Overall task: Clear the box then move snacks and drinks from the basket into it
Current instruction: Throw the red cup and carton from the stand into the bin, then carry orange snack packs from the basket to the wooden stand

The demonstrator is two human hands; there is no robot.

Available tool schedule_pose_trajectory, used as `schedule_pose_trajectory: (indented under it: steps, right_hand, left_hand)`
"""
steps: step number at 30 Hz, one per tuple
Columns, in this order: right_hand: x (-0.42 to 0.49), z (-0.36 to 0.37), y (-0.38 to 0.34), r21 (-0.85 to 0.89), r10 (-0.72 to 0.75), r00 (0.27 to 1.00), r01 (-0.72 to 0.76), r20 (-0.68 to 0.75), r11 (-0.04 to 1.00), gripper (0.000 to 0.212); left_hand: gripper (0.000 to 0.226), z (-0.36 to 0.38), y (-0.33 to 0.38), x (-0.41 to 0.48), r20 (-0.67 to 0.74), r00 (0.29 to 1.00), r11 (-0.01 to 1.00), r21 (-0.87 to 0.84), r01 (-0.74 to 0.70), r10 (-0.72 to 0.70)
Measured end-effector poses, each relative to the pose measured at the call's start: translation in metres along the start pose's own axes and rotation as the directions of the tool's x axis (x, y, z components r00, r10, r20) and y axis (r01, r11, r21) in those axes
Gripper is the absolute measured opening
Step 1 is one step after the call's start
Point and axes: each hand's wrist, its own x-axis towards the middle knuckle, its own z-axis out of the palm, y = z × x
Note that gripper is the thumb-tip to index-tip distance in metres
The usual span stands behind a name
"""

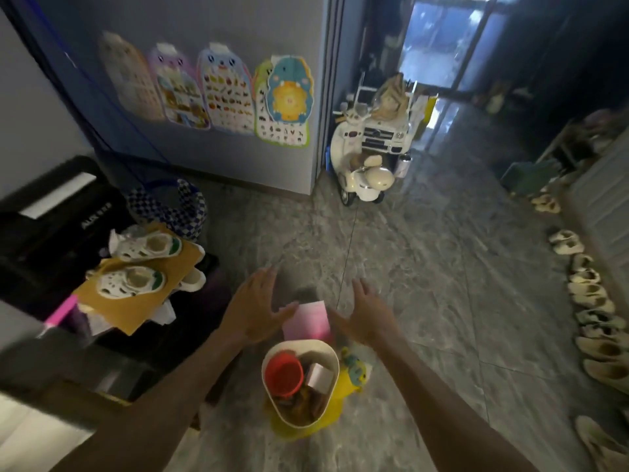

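Two spread hands (257, 310) (369, 318), illegible white label (96, 213)

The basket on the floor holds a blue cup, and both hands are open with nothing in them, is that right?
Not quite. The head view shows the cup in the basket is red, not blue. The rest stands: the basket sits on the floor, and the left hand and right hand are both open, holding nothing.
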Motion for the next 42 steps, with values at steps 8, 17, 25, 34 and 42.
schedule_pose_trajectory:
  steps: [8,17,25,34,42]
  right_hand:
    - [-0.003,-0.173,-0.068,0.032,-0.146,0.980,0.151,-0.134,0.988,0.118]
    - [-0.046,-0.252,-0.104,-0.003,-0.442,0.875,0.450,-0.199,0.893,0.103]
    - [-0.119,-0.215,-0.165,0.023,-0.641,0.766,0.643,-0.050,0.766,0.112]
    - [-0.296,-0.139,-0.311,0.038,-0.871,0.476,0.875,0.118,0.483,0.109]
    - [-0.526,-0.048,-0.430,0.164,-0.976,0.106,0.977,0.190,0.138,0.112]
  left_hand:
    - [0.113,-0.169,0.037,-0.001,-0.155,0.988,0.994,0.107,0.006,0.011]
    - [0.101,-0.236,0.089,-0.105,-0.385,0.915,0.973,0.135,0.186,-0.121]
    - [0.109,-0.226,0.073,-0.272,-0.479,0.779,0.866,0.071,0.495,-0.405]
    - [0.104,-0.230,0.047,-0.551,-0.615,0.464,0.616,-0.044,0.787,-0.637]
    - [0.102,-0.202,0.060,-0.846,-0.673,0.112,0.301,-0.171,0.938,-0.731]
